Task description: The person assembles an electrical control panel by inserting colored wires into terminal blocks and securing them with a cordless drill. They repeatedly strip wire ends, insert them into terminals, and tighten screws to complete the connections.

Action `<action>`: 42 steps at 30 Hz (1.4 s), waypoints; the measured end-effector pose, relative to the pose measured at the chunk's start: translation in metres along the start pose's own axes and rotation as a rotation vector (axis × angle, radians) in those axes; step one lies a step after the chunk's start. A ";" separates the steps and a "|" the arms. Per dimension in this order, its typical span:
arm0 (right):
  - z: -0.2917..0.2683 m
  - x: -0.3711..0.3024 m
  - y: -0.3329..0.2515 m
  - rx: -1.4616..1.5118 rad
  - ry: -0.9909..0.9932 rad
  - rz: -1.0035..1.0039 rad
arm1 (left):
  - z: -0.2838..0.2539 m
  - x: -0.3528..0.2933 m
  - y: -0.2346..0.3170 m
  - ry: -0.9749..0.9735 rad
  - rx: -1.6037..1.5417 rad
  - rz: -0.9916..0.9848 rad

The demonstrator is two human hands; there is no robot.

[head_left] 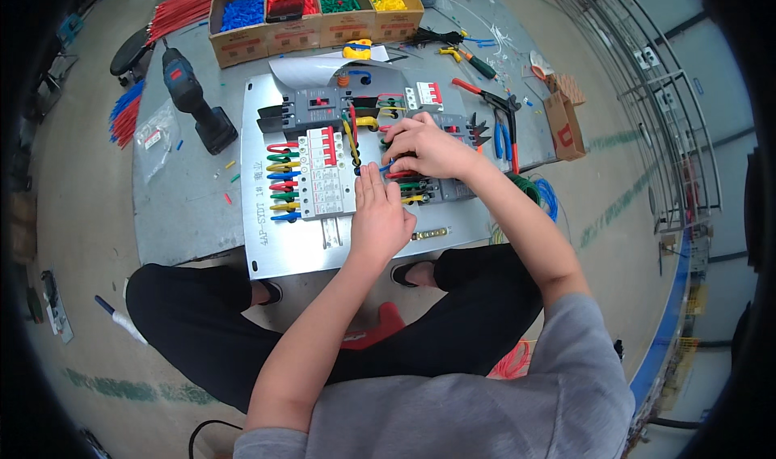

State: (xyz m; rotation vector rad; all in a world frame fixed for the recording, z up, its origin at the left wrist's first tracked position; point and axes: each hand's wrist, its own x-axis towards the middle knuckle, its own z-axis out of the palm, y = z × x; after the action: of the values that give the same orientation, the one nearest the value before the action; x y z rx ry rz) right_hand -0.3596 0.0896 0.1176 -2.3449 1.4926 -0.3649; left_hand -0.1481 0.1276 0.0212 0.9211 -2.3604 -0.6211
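Note:
A metal mounting panel (pixel 303 253) lies at the table's near edge, carrying circuit breakers and short coloured wires. My left hand (pixel 378 221) rests over its middle, fingers stretched forward beside the white breaker block (pixel 326 180). To its right, my right hand (pixel 430 149) has bent fingers closed on a blue wire (pixel 387 166); the fingers partly hide it. Yellow and green wires (pixel 352 140) rise just ahead of my left fingertips. A grey breaker (pixel 311 107) sits at the panel's far side, and another grey breaker (pixel 454 125) is partly behind my right hand.
A cordless drill (pixel 194 99) stands left of the panel. Cardboard bins (pixel 319 35) of coloured wire caps line the back. Red-handled cutters (pixel 489 95), a screwdriver (pixel 478 61) and a small open carton (pixel 563 128) lie to the right. Green and blue wire coils (pixel 543 194) hang at the right edge.

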 end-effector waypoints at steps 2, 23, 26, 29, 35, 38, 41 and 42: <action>-0.003 0.005 0.002 -0.007 -0.028 -0.006 | -0.001 -0.001 -0.003 0.003 -0.014 0.006; -0.004 0.104 -0.021 -0.078 -0.575 0.141 | -0.004 -0.002 -0.011 -0.091 -0.003 0.083; 0.000 0.112 -0.028 -0.129 -0.589 0.137 | -0.003 -0.004 -0.014 -0.087 0.058 0.085; -0.003 0.114 -0.028 -0.088 -0.639 0.205 | -0.006 -0.003 -0.012 -0.100 0.038 0.082; -0.011 0.110 -0.034 0.062 -0.706 0.266 | -0.007 -0.001 -0.011 -0.110 0.034 0.086; -0.013 0.105 -0.028 0.212 -0.720 0.311 | -0.009 0.002 -0.011 -0.097 0.051 0.095; -0.011 0.097 -0.019 0.137 -0.688 0.143 | -0.006 0.000 -0.011 -0.092 0.045 0.089; -0.012 0.095 -0.017 0.170 -0.699 0.178 | -0.006 -0.001 -0.011 -0.087 0.045 0.092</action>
State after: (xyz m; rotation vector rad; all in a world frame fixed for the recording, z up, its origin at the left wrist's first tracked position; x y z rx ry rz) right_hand -0.3103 0.0086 0.1385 -1.8904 1.2374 0.3341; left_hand -0.1388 0.1199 0.0189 0.8144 -2.4881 -0.5849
